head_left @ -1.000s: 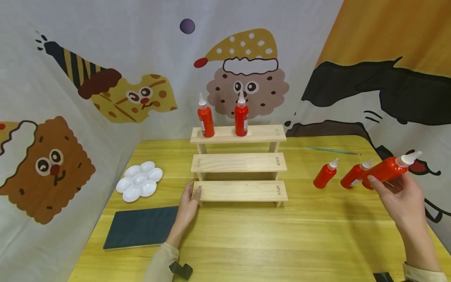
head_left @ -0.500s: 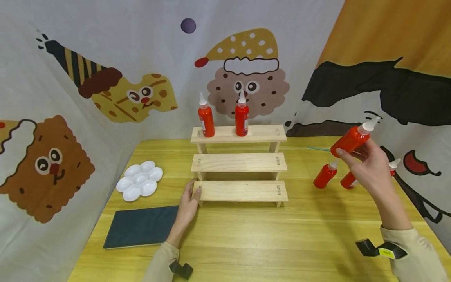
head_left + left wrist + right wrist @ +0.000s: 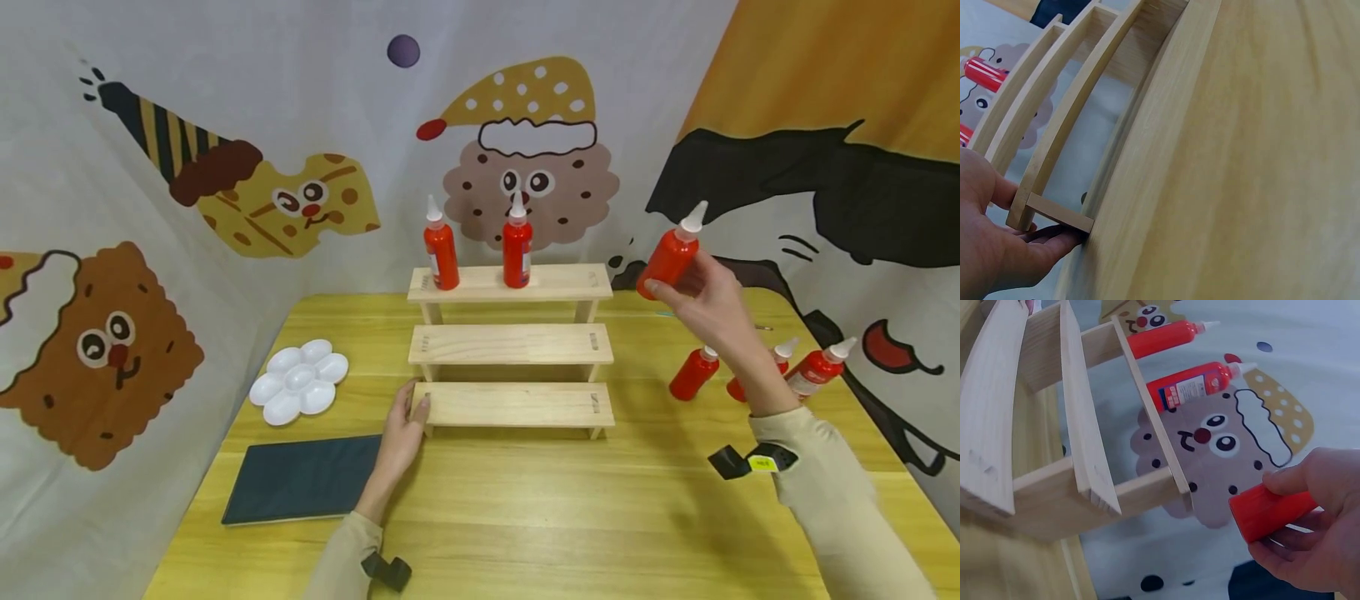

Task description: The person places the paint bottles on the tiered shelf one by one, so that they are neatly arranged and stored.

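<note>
My right hand (image 3: 716, 308) holds a red paint bottle (image 3: 670, 262) with a white pointed cap in the air, right of the three-step wooden stand (image 3: 517, 404). It is tilted, cap up and to the right; its base (image 3: 1254, 519) faces the stand in the right wrist view. Thumb and fingers wrap its body. On the stand's top step, two similar red bottles stand upright, a left bottle (image 3: 442, 260) and a middle bottle (image 3: 517, 258). My left hand (image 3: 400, 437) grips the left end of the lowest step, thumb above and fingers (image 3: 1054, 244) beneath in the left wrist view.
Three more red bottles stand on the table's right side: a near one (image 3: 693, 375), one partly behind my right forearm, and an outer one (image 3: 816, 371). A paintbrush (image 3: 763, 327) lies behind them. A white flower-shaped palette (image 3: 300, 379) and a dark flat book-like object (image 3: 303, 479) lie left.
My right hand has carried the red bottle leftward and up from the table's right side, toward the stand's top step, tipping it more upright. My left hand has stayed on the lowest step.
</note>
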